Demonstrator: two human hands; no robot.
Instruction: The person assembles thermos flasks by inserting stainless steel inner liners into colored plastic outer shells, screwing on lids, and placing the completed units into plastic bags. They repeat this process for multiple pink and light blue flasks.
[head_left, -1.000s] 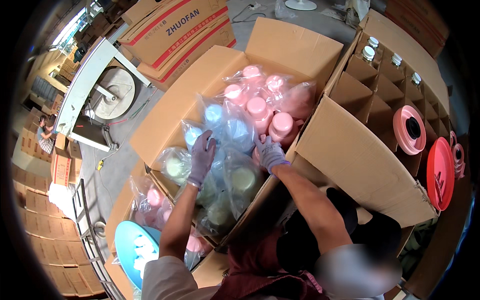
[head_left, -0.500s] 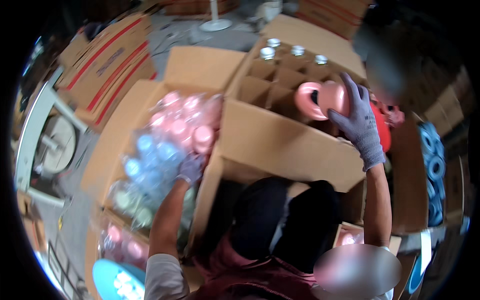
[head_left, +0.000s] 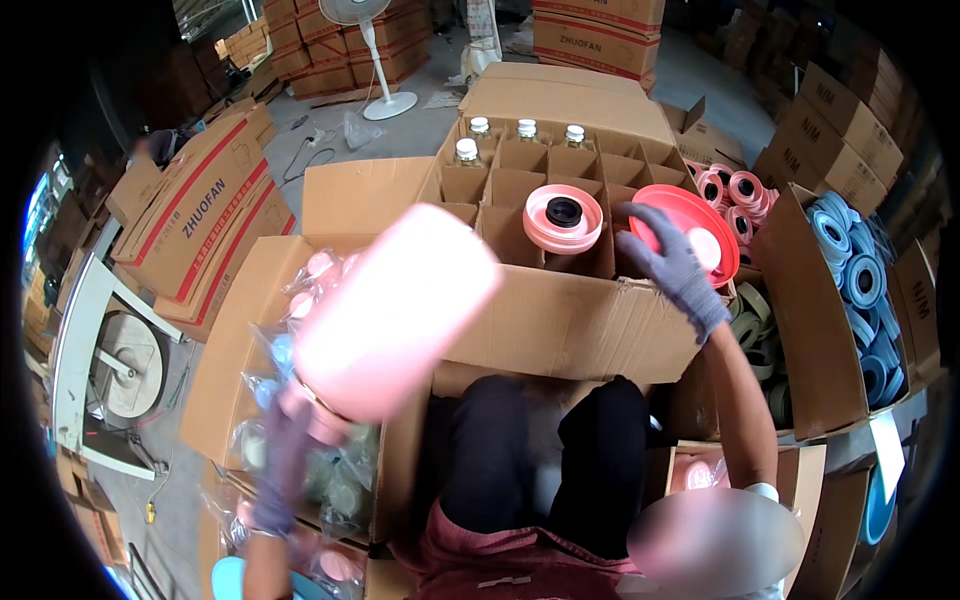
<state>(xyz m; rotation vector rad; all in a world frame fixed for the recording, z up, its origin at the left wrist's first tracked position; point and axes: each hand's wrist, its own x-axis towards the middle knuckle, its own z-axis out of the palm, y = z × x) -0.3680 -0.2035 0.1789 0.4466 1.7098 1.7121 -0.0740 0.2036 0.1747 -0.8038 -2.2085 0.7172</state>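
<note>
My left hand (head_left: pixel 283 455), in a grey glove, grips the narrow lower end of a large pink flask (head_left: pixel 400 310). The flask leans up to the right above a carton of bagged pink, blue and green pieces, blurred by motion. My gloved right hand (head_left: pixel 675 265) is at the left side of a red dish (head_left: pixel 652 202), fingers apart. Inside the dish is a pale pink round cup (head_left: pixel 704 249). Left of that hand, a pink collar with a black centre (head_left: pixel 563 212) sits over the divided carton (head_left: pixel 560 320).
Silver-capped bottles (head_left: pixel 527 130) stand in the divided carton's far compartments. To the right are pink rings (head_left: pixel 745 188) and a carton of blue rings (head_left: pixel 862 280). Stacked cartons (head_left: pixel 190 215) are at left. A white fan (head_left: pixel 390 104) stands beyond.
My left hand has come out from the bagged pieces and now holds up the pink flask. My right hand has let go of the pink cup, and the head view has tilted up.
</note>
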